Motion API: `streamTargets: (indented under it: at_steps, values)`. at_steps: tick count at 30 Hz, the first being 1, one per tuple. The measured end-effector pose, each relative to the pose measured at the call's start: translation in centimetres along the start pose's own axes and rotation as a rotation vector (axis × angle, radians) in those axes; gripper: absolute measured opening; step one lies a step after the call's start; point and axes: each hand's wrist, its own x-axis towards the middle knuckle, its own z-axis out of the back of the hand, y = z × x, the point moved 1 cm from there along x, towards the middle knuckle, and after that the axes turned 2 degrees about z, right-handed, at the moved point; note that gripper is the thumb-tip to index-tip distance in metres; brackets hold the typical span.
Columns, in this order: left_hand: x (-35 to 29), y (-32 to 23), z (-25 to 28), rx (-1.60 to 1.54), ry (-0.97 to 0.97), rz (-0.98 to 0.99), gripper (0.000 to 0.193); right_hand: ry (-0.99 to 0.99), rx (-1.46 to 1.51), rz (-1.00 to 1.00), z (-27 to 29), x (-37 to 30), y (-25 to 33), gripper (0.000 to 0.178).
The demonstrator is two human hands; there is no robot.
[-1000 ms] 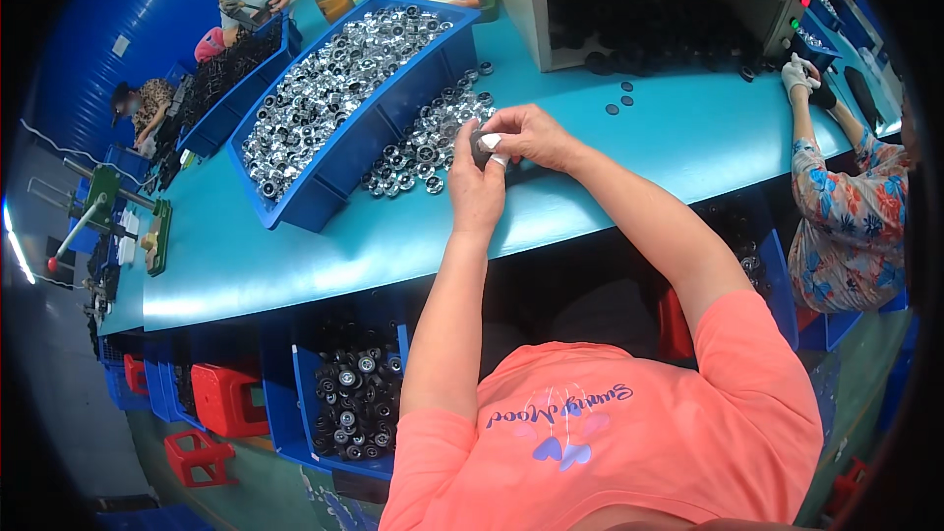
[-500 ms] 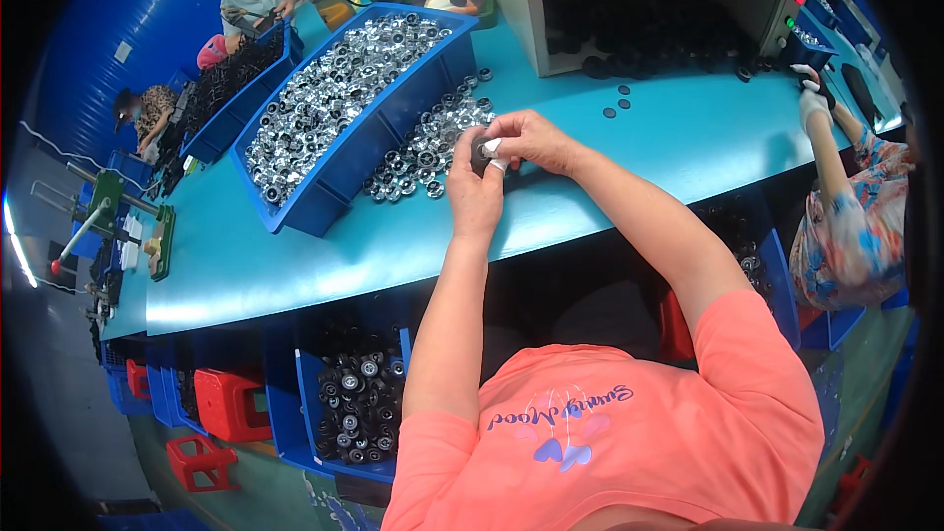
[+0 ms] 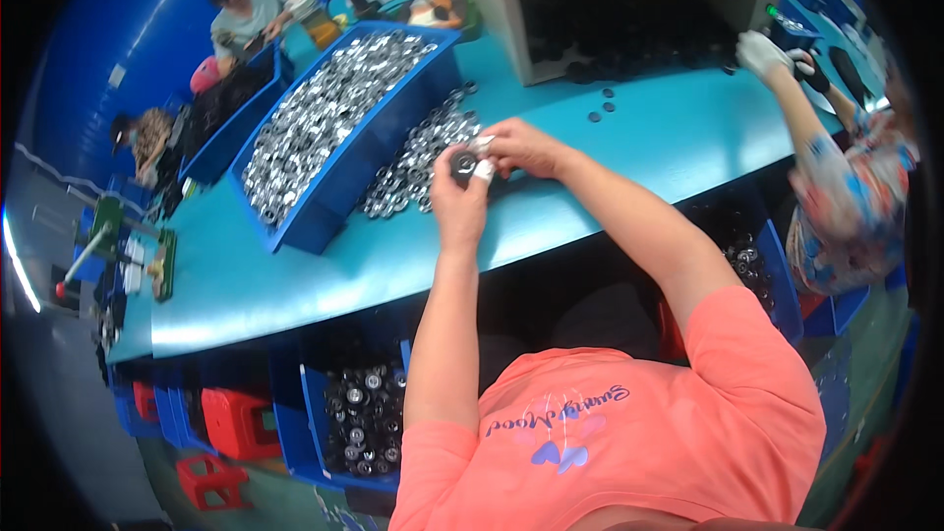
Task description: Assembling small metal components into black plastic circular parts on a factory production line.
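Observation:
My left hand [image 3: 458, 205] grips a small round black part with a shiny centre [image 3: 464, 166], held just above the table's near side. Close against it, my right hand [image 3: 526, 148] has its thumb and fingers drawn together; whatever is between them is too small and blurred to make out. White coverings wrap some of my fingertips. Beside my left hand lies a loose heap of silvery round metal parts [image 3: 418, 155]. Behind the heap stands a long blue bin [image 3: 388, 128] filled with more of these metal parts.
Several black discs [image 3: 602, 106] lie on the teal table [image 3: 639, 152]. A pale, open-fronted box [image 3: 501, 10] holding dark parts stands behind. At right, a co-worker's gloved hand [image 3: 762, 54] reaches over the table. Below the edge sits a bin of black wheel-like parts [image 3: 364, 423].
Both my hands have shifted slightly left and down, and the black part now shows its shiny centre. The co-worker's gloved hand at right has moved left toward the pale box.

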Motion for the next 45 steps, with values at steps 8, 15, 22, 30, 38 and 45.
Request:
streamTargets:
  at_steps: [8,15,22,30,38,45]
  values:
    - [-9.8,-1.4,11.3,0.43,-0.157,-0.015,0.041,-0.059,-0.074,0.075,0.0,-0.6,1.0,0.029]
    - [-26.0,-2.6,30.6,1.216,0.029,0.179,0.04,-0.577,-0.542,0.133,7.0,0.4,6.6,0.023]
    - [-11.1,-6.3,15.2,0.678,0.21,-0.115,0.03,-0.798,-1.326,0.102,16.2,1.9,4.8,0.029]
    - [1.3,-2.2,-6.2,0.352,1.005,-0.19,0.02,-0.936,-1.506,-0.132,21.1,5.2,8.6,0.037]
    - [3.3,-0.6,-5.6,0.208,1.112,-0.187,0.022,-1.354,-1.653,0.177,25.6,11.6,10.1,0.063]
    - [4.4,-0.6,-6.3,0.147,1.164,-0.075,0.023,-1.322,-1.475,0.348,28.4,14.9,12.2,0.055]
